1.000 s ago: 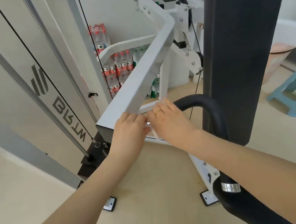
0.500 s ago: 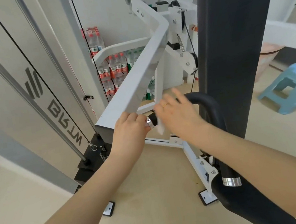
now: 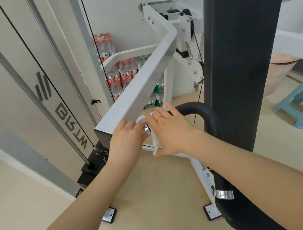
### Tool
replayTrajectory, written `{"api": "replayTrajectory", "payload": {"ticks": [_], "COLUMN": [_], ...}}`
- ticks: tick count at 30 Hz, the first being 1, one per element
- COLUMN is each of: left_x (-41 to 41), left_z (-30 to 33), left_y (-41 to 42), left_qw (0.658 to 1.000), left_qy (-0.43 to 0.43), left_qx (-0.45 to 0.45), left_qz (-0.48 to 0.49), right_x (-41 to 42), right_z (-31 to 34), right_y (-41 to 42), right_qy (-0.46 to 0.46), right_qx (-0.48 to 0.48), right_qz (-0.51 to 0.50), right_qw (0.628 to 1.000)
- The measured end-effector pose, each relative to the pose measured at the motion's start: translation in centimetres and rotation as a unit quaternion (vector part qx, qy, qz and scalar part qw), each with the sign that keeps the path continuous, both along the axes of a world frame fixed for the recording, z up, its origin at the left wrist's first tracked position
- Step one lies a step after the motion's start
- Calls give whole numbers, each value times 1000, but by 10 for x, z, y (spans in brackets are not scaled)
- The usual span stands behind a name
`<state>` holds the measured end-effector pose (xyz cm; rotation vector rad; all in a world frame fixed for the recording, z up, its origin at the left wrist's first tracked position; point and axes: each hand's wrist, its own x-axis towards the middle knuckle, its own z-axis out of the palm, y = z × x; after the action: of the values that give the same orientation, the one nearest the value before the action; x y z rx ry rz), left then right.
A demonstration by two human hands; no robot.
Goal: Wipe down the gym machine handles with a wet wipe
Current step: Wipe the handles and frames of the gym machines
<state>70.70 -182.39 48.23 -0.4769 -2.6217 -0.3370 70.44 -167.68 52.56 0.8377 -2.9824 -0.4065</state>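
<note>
White wet wipe (image 3: 156,142) lay draped over the near end of the black handle (image 3: 198,110), beside its chrome cap (image 3: 147,130). The right hand (image 3: 169,131) pressed it there with fingers fairly straight, the thumb pinching its hanging corner. The left hand (image 3: 126,140) was curled at the cap; whether it gripped anything could not be told. A loose hold might have let the wipe slip off the handle's curve or bunch up, missing the underside. Both hands hid the handle's end, and its mounting was unclear.
</note>
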Motion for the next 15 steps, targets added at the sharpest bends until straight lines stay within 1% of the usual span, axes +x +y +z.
{"api": "replayTrajectory", "payload": {"ticks": [2, 5, 7, 10, 12, 14, 15], "left_x": [2, 4, 4, 7, 9, 11, 12], "left_z": [-1, -2, -1, 0, 1, -1, -1], "left_y": [2, 5, 6, 7, 10, 12, 13], "left_qw": [1000, 1000, 999, 999, 999, 998, 998], "left_qy": [6, 9, 22, 34, 25, 12, 8], "left_qx": [3, 10, 7, -5, -2, 6, 11], "left_qz": [4, 25, 25, 27, 40, 54, 59], "right_x": [4, 8, 6, -4, -11, -14, -13], "right_z": [0, -1, -3, 2, 7, 6, 1], "right_y": [6, -3, -6, 10, 25, 23, 14], "right_qy": [-2, 14, 8, 22, 35, 35, 41], "right_qx": [-20, -13, -19, -5, 14, 5, 0], "right_qz": [8, 35, 40, 60, 40, 17, 25], "right_qw": [1000, 999, 999, 998, 998, 999, 999]}}
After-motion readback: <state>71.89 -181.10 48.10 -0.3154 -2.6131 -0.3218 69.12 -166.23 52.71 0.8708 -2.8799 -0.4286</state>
